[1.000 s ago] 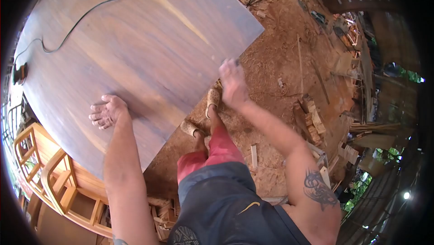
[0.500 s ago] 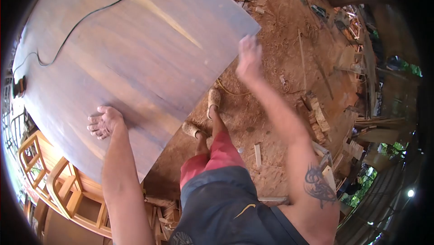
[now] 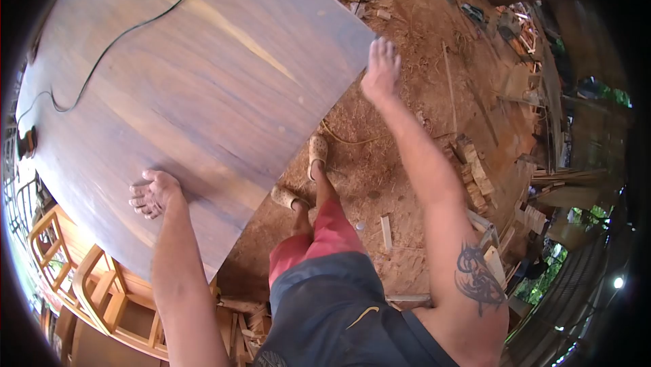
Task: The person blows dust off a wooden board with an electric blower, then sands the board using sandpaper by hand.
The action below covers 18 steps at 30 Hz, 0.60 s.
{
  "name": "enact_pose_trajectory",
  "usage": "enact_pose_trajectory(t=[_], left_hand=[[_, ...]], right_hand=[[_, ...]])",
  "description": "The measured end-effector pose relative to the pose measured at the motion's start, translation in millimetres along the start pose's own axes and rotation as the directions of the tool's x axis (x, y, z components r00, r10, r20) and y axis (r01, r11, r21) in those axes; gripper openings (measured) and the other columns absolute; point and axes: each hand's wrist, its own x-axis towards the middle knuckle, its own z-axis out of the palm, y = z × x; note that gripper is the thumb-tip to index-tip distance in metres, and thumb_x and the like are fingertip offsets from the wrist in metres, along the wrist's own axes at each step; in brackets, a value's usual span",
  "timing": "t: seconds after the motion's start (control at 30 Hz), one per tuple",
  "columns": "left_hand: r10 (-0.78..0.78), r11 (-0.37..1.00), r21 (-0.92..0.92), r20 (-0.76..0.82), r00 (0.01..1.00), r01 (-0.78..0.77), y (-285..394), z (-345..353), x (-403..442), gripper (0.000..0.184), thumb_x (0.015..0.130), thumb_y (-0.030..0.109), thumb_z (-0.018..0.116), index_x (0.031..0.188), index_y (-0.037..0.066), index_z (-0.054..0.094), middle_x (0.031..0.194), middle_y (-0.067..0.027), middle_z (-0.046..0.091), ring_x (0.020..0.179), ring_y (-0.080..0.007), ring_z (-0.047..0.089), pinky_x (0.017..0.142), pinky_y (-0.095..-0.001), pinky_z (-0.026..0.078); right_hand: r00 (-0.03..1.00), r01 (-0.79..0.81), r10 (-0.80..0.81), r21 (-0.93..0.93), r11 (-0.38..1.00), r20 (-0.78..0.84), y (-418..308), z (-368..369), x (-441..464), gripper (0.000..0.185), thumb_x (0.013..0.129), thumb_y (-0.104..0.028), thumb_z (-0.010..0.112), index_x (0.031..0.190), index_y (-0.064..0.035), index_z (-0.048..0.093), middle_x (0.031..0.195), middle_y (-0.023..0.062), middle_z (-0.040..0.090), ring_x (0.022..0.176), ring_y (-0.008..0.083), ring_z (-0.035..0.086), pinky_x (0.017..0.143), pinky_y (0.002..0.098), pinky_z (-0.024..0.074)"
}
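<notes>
A large wooden board (image 3: 203,89) with brown, purplish and pale streaks fills the upper left. Over its lower left part is my left hand (image 3: 156,194), its fingers loosely curled and apart with nothing in them; a shadow falls on the wood beside it. I cannot tell whether that hand touches the surface. At the board's right corner, my right hand (image 3: 382,72) is held with fingers stretched out, empty. A dark cable (image 3: 112,45) runs across the board towards a small dark power tool (image 3: 27,143) at its left edge.
Wooden chair frames (image 3: 112,292) stand below the board's left side. Dirt floor with wood shavings (image 3: 420,62) lies to the right, with stacked wood blocks (image 3: 477,174), a loose wood strip (image 3: 386,233) and a yellow cord (image 3: 349,140). Scrap timber lines the far right.
My right hand has moved slightly up, its fingers now straighter beside the board's corner. My left hand stays over nearly the same part of the board. The view has shifted slightly.
</notes>
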Motion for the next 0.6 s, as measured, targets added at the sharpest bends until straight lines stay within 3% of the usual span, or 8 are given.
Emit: enact_pose_trajectory(t=[0.03,0.1,0.2,0.3,0.33,0.4,0.47,0.6], left_hand=[[-0.001,1.000,0.002,0.001,1.000,0.001,-1,1,2,0.078,0.104,0.059,0.031,0.165,0.011,0.026,0.172,-0.0236,0.017,0.158,-0.0433,0.017,0.125,-0.0589,0.015],[-0.003,1.000,0.007,0.005,1.000,0.003,-4,5,1,0.078,0.104,0.059,0.031,0.165,0.011,0.026,0.172,-0.0237,0.017,0.158,-0.0433,0.017,0.125,-0.0588,0.015],[-0.005,1.000,0.005,-0.010,1.000,0.005,-4,4,2,0.078,0.104,0.059,0.031,0.164,0.011,0.027,0.171,-0.0238,0.018,0.158,-0.0433,0.017,0.125,-0.0587,0.016],[-0.002,1.000,0.006,-0.016,1.000,0.002,-1,1,0,0.077,0.104,0.059,0.032,0.163,0.011,0.029,0.171,-0.0238,0.019,0.157,-0.0433,0.018,0.125,-0.0588,0.016],[-0.004,1.000,0.010,-0.020,1.000,0.005,-1,2,0,0.077,0.104,0.059,0.032,0.163,0.010,0.029,0.171,-0.0238,0.019,0.157,-0.0432,0.018,0.125,-0.0588,0.017],[-0.001,1.000,0.020,-0.028,1.000,0.002,-2,5,2,0.077,0.103,0.059,0.033,0.163,0.010,0.029,0.171,-0.0237,0.019,0.157,-0.0431,0.019,0.125,-0.0588,0.017],[-0.002,0.999,0.032,-0.030,1.000,0.003,-6,9,4,0.077,0.103,0.059,0.033,0.163,0.010,0.029,0.171,-0.0236,0.020,0.157,-0.0432,0.019,0.125,-0.0591,0.017],[0.001,1.000,0.020,-0.045,0.999,-0.001,-4,10,5,0.077,0.103,0.059,0.033,0.163,0.010,0.029,0.171,-0.0232,0.020,0.157,-0.0429,0.020,0.124,-0.0593,0.017]], right_hand=[[0.998,0.062,-0.061,0.023,0.998,-0.028,-24,-19,-32,0.084,0.088,0.006,0.045,0.165,-0.0015,0.013,0.174,0.0192,0.008,0.161,0.0339,0.010,0.131,0.0539,0.0080],[0.964,0.254,-0.199,0.386,0.887,-0.176,-73,-32,-106,0.079,0.089,0.000,0.046,0.163,0.0016,0.019,0.172,0.0217,0.017,0.159,0.0388,0.016,0.127,0.0605,0.0151],[0.830,0.541,-0.545,0.409,0.735,-0.118,-125,-32,-215,0.062,0.097,-0.014,0.037,0.158,-0.0001,0.039,0.168,0.0239,0.030,0.159,0.0399,0.022,0.124,0.0644,0.0167],[0.861,0.508,-0.477,0.304,0.806,-0.177,-95,-23,-174,0.062,0.094,-0.010,0.042,0.155,-0.0011,0.046,0.166,0.0236,0.035,0.158,0.0386,0.024,0.125,0.0643,0.0151],[0.895,0.432,-0.338,0.386,0.815,-0.290,-70,-25,-129,0.064,0.093,-0.008,0.044,0.157,-0.0013,0.043,0.167,0.0212,0.034,0.159,0.0377,0.024,0.124,0.0646,0.0156],[0.946,0.312,-0.292,0.148,0.938,-0.141,-13,-11,-53,0.081,0.088,0.001,0.051,0.164,-0.0028,0.024,0.174,0.0157,0.016,0.161,0.0349,0.012,0.127,0.0644,0.0113],[0.990,0.116,-0.109,0.072,0.991,-0.089,24,-5,7,0.090,0.085,0.003,0.054,0.166,-0.0045,0.016,0.175,0.0159,0.009,0.161,0.0356,0.009,0.127,0.0644,0.0100],[0.984,0.175,-0.173,0.082,0.981,-0.040,-32,-32,-47,0.078,0.090,0.000,0.050,0.163,0.0003,0.022,0.171,0.0243,0.019,0.159,0.0406,0.017,0.126,0.0654,0.0138]])
